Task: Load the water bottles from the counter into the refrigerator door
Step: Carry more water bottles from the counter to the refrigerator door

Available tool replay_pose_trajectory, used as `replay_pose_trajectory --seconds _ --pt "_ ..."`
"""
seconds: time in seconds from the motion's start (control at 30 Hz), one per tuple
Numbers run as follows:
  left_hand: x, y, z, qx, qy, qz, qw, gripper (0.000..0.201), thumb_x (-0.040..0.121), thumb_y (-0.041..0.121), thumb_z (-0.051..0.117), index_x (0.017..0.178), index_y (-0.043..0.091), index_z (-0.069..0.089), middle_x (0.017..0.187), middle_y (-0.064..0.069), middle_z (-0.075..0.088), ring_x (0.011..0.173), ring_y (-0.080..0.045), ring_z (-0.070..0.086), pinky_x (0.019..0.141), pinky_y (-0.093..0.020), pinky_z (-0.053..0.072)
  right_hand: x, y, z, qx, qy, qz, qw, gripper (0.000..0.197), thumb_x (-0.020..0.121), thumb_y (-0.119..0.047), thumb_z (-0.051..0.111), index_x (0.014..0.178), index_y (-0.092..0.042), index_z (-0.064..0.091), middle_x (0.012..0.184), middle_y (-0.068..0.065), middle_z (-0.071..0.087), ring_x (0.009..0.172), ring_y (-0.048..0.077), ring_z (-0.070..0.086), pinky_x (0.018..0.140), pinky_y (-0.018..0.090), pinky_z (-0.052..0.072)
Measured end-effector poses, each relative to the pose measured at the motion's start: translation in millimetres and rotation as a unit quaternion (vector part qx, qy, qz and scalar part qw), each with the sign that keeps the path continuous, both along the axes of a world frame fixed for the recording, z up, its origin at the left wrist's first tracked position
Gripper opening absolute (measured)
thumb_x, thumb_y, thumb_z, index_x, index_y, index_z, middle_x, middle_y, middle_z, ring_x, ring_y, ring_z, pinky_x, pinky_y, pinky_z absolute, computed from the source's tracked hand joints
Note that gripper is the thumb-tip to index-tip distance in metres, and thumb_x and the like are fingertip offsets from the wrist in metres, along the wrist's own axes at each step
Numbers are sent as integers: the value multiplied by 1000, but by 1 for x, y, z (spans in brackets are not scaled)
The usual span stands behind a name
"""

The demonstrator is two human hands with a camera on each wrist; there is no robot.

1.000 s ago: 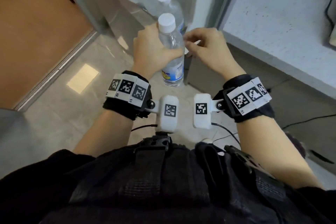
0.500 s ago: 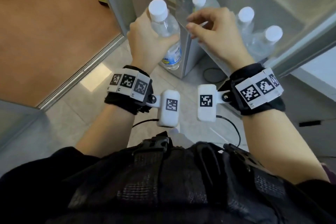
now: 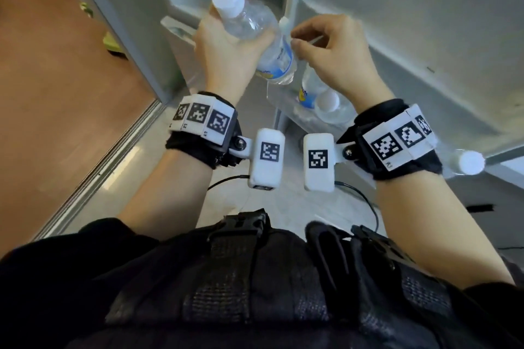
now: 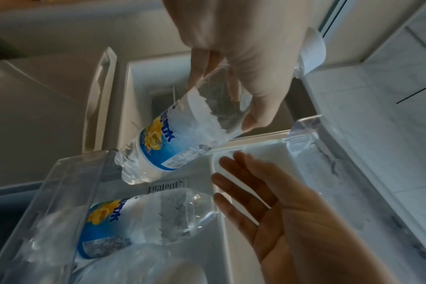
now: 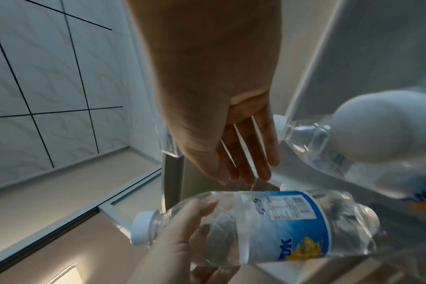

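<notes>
My left hand (image 3: 226, 51) grips a clear water bottle (image 3: 255, 25) with a white cap and a blue and yellow label. The bottle is tilted, its base pointing down toward the clear door shelf (image 4: 61, 192) of the open refrigerator. In the left wrist view the held bottle (image 4: 180, 138) hangs just over the shelf's rim. My right hand (image 3: 326, 48) hovers beside it, holding nothing, with straight fingers (image 5: 243, 169) in the right wrist view. Another bottle (image 4: 139, 221) stands in the shelf, and a further one shows by its white cap (image 3: 327, 100).
A further bottle's cap (image 3: 470, 162) shows at the shelf's right end, past my right wrist. The refrigerator body with a drawer handle (image 4: 97, 100) is behind the door. A wooden door (image 3: 56, 93) stands at left, over tiled floor (image 3: 283, 207) with a black cable.
The view has swung toward the refrigerator door. My left hand has raised the bottle and tilted it, base toward the shelf. My right hand stayed beside it.
</notes>
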State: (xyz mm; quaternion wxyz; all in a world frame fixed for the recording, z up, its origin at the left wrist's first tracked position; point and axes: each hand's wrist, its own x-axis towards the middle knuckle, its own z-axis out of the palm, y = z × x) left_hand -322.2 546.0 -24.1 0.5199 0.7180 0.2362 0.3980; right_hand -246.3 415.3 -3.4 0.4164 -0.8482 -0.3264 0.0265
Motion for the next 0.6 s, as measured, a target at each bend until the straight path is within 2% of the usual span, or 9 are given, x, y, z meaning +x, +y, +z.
replay_pose_trajectory --seconds 0.1,0.2,0.27,0.37,0.47,0.53,0.6 --pt "30 20 -5 -18 20 -62 998 39 54 30 76 90 29 62 91 -2 72 88 -16 68 85 -40 57 8 9 4 -10 2 -53 999 19 83 -19 60 97 -11 69 85 -3 65 79 13 62 82 37 56" --pt "52 33 -15 -47 31 -107 993 41 55 24 79 93 26 63 92 -1 70 90 -17 66 86 -39 56 16 16 0 -8 14 -107 994 15 82 -17 60 93 -12 69 82 -3 64 75 11 61 81 36 56" --pt "62 36 -24 -69 51 -127 988 47 52 26 80 96 19 65 93 -1 70 89 -18 66 85 -37 57 17 18 -6 -1 31 -140 990 15 81 -16 60 92 -11 69 80 -2 64 68 6 59 79 35 56" --pt "70 39 -33 -89 67 -145 983 51 52 26 82 98 12 65 90 -1 69 84 -17 65 77 -26 55 13 19 -12 -1 44 -188 981 18 79 -17 59 93 -10 69 76 -4 62 64 1 57 78 32 54" --pt "74 42 -39 -85 50 -159 982 43 56 21 83 96 14 66 84 6 67 77 -6 63 70 -13 51 5 19 -19 -5 49 -218 975 17 81 -15 59 92 -9 69 76 -6 62 65 3 59 78 29 54" --pt "77 44 -45 -97 41 -150 983 39 55 23 82 90 18 67 80 11 67 74 -1 62 73 -16 53 1 19 -23 -11 46 -235 971 18 81 -16 58 93 -10 70 77 -5 63 65 2 59 79 28 54" --pt "75 45 -52 -127 43 -154 979 35 52 29 80 80 28 61 75 17 63 71 1 61 77 -23 54 -3 18 -28 -14 49 -250 967 18 81 -17 58 93 -10 70 79 -3 64 65 1 59 79 29 55"
